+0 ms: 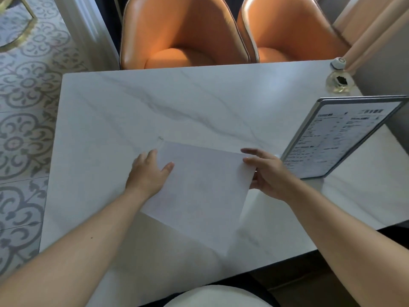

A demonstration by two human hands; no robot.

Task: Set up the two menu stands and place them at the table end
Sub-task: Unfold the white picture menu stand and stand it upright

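White marble-veined counter (110,103), wide and mostly bare. Framed printed menu stand (340,138) upright near the right edge, already set. Blank-backed white menu sheet (199,187) at the near middle, tilted off the surface. Second stand apparently in hand; next, likely turning and standing it upright. Left hand (148,173) flat on the sheet, fingers released; right hand (267,171) pinching its right edge.

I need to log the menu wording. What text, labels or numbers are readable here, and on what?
Nothing is legible.
Standing menu: printed columns and headings, too blurred to read.
White sheet under both hands: no readable print.
Glass bottle: dark label, no text can be made out.
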